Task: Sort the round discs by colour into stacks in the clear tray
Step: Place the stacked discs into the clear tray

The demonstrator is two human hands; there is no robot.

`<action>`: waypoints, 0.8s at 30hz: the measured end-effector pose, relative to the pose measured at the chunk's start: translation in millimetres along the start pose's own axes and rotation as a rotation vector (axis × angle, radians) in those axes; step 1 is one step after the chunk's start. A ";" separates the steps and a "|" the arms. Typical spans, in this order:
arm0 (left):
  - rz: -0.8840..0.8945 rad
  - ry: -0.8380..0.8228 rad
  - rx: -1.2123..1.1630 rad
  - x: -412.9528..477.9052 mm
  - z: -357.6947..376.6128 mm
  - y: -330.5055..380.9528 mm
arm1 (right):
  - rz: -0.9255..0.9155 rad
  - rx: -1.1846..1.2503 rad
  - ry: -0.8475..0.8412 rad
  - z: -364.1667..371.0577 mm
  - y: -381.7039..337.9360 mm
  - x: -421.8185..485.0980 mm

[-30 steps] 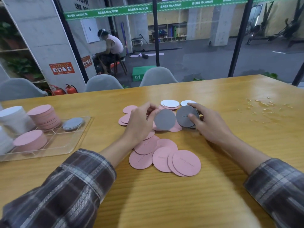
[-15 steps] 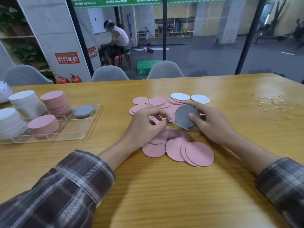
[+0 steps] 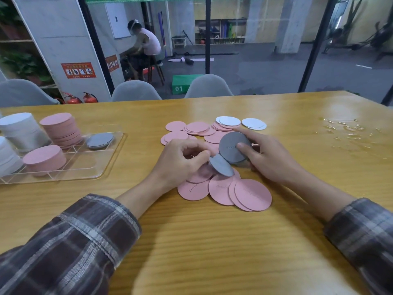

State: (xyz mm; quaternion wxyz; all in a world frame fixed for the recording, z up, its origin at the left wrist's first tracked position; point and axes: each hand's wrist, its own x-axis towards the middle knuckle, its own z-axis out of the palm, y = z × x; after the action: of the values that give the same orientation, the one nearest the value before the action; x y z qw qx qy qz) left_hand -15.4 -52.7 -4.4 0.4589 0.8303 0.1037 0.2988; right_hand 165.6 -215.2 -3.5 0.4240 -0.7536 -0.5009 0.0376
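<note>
Fingers [image 3: 201,159] of the left hand [image 3: 180,161] pinch a tilted grey disc [image 3: 221,168] by its rim over the pink pile [image 3: 252,194]; right hand [image 3: 270,158] clasps a second grey disc [image 3: 230,145] — thin, light, probably slick, so grab edges.

The bench [image 3: 212,241] is yellow wood-grain under a smooth, glossy coat that mirrors the light; clear wet drops [image 3: 344,128] shine on its right side. The tray [image 3: 110,158] is clear, glossy hard plastic. The pink discs [image 3: 253,194], grey discs [image 3: 230,145] and white discs [image 3: 253,123] look matt and thin, like card or foam. The sleeves [image 3: 85,241] are soft woven plaid cloth
</note>
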 end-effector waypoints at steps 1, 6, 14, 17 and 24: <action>-0.004 0.010 -0.020 0.6 -0.3 -0.4 | 0.012 0.004 0.008 0.1 0.7 0.4; -0.008 0.040 -0.043 2.7 -1.9 -1.2 | 0.055 0.072 0.002 -2.8 -2.3 0.8; -0.037 0.140 -0.052 3.4 4.2 -1.0 | 0.137 0.231 -0.072 4.2 -14.4 -2.2; -0.061 0.166 -0.029 3.3 8.9 -0.5 | 0.170 0.300 -0.105 6.4 -17.5 -2.5; -0.104 0.224 -0.006 5.4 17.8 2.0 | 0.056 0.136 -0.116 6.6 -15.5 -4.5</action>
State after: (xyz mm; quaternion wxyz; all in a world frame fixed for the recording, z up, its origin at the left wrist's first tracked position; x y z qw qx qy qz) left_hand -0.7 -63.8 -7.7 0.4618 0.7839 0.1962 0.3658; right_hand 148.9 -212.6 1.2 0.4434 -0.7334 -0.4994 0.1270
